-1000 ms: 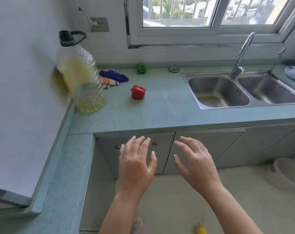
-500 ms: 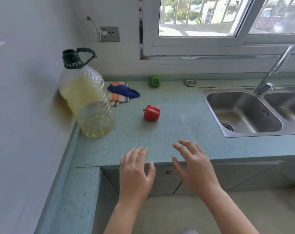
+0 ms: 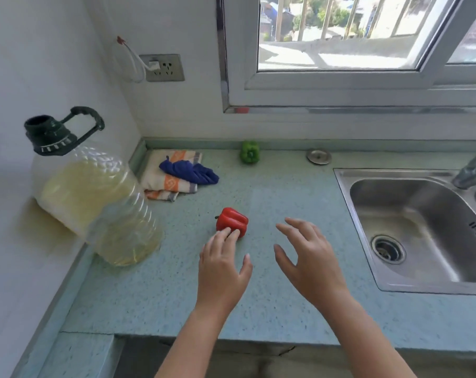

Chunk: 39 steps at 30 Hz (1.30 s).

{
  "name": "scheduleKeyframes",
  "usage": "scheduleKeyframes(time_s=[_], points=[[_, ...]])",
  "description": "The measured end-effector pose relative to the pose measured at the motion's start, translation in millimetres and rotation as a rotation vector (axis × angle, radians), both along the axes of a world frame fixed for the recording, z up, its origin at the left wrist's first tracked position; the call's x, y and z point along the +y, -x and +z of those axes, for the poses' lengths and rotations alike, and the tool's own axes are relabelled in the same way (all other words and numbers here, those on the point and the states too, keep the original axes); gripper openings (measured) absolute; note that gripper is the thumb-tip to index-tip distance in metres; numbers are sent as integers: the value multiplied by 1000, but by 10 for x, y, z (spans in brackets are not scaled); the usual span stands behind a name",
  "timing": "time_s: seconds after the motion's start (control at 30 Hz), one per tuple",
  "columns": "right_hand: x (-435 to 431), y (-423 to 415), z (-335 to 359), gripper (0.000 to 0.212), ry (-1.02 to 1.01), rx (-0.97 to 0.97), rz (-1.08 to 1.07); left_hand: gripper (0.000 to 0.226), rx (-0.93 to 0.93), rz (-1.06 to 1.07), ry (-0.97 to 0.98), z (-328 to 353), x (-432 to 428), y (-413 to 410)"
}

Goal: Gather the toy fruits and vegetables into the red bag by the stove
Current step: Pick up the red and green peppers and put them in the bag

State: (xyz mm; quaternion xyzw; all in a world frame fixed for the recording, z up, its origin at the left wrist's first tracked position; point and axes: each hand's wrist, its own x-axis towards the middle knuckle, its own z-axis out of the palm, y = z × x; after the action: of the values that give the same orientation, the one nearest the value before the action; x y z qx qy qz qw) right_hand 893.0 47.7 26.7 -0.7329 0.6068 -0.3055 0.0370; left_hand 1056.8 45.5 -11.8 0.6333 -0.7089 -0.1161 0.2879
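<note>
Your counter [image 3: 155, 301] holds the sink [image 3: 389, 173] at 3 o'clock and the oil bottle [image 3: 95, 203] at 9 o'clock. Your left hand [image 3: 223, 271] lays straight fingertips on the red toy pepper [image 3: 232, 219] at centre. Your right hand [image 3: 310, 263] hovers spread, holding nothing. The green toy pepper [image 3: 249, 151] sits at 12 o'clock.

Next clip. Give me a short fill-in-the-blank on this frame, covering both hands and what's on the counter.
1. The left hand has its fingertips on the ____ toy pepper.
2. The right hand is open and holds ____.
3. The oil bottle stands to the ____ of that pepper.
4. A ____ cloth lies on the folded striped towel.

Missing words: red; nothing; left; blue.
</note>
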Motion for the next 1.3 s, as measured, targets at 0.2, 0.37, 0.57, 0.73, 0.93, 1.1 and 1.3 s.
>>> scheduleKeyframes(time_s=[0.2,0.37,0.57,0.73,0.93,1.1,1.3], points=[[-646,203,-109,43,-59,-5,54,54,-13,115,-13,-80,-534,119],[-1036,163,-250,39,-108,-8,89,65,7,173,-122,-256,-864,154],[-1398,55,-436,37,-197,-2,58,80,-27,137,-281,-509,-1184,179],[-1630,1,-540,43,-240,24,61,80,-62,126,-317,-733,-1356,132],[-1902,-128,-638,36,-260,20,59,74,66,159,-284,-742,-1589,-37],[-2158,-214,-692,39,-268,32,81,72,150,160,-241,-636,-1851,-153],[-2677,-166,-764,40,-241,77,76,72,257,132,-201,-536,-2293,-271]])
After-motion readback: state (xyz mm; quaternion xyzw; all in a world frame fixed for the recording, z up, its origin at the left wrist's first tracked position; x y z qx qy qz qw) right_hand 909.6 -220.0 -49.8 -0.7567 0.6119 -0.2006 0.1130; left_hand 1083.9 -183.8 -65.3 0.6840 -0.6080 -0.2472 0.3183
